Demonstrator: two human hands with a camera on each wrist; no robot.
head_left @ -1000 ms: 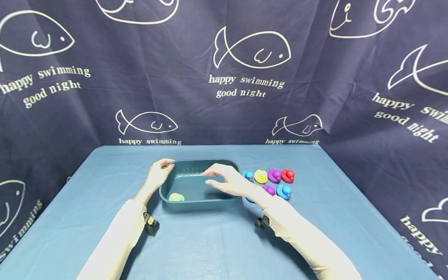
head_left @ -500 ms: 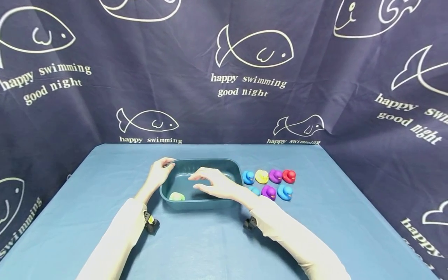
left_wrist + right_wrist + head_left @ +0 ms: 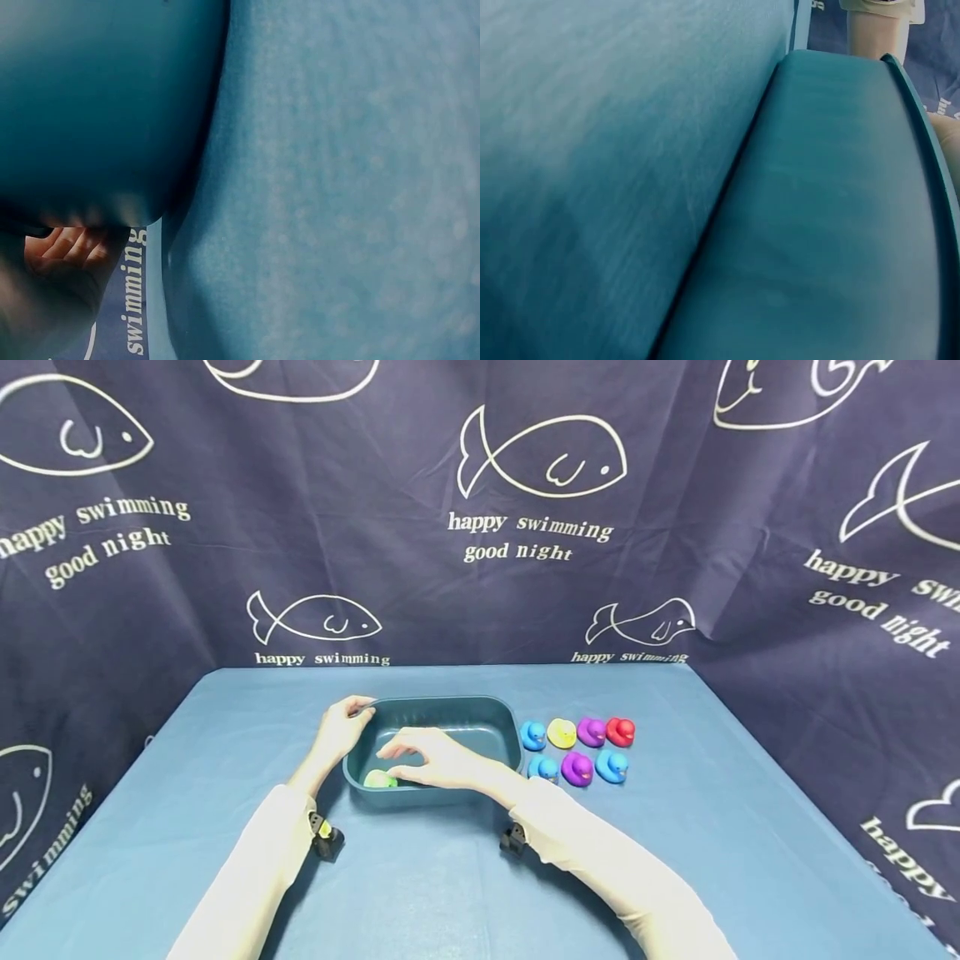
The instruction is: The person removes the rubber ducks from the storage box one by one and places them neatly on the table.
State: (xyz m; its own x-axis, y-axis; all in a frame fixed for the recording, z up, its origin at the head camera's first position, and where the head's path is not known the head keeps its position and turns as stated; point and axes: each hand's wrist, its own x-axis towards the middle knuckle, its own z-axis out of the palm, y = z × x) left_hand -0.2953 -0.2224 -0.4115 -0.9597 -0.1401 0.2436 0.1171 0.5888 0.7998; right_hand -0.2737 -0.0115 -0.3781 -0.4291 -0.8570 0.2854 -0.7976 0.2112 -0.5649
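Observation:
A teal plastic tub [image 3: 420, 797] stands upright on the table in the head view. My left hand [image 3: 339, 732] grips its rim at the far left corner, thumb on the inside; the left wrist view shows curled fingers [image 3: 71, 246] beyond the tub wall [image 3: 112, 97]. Over the tub's interior, my right hand [image 3: 441, 760] reaches left with thumb and fingers apart. Its thumb tip is at the light green rubber duck [image 3: 377, 778] in the near left corner; whether they touch, I cannot tell. In the right wrist view the tub's outer wall [image 3: 810, 202] hides the fingers.
Right of the tub, rubber ducks sit in two rows. The back row has blue [image 3: 533, 736], yellow [image 3: 562, 733], purple [image 3: 591, 732] and red [image 3: 620, 732] ducks. A purple duck [image 3: 577, 769] sits between two blue ones in front. A dark fish-print curtain [image 3: 420, 568] surrounds the table.
My right hand has moved left and down inside the tub, from above its right part to the green duck. The ducks at right are now uncovered. The left hand stays on the rim.

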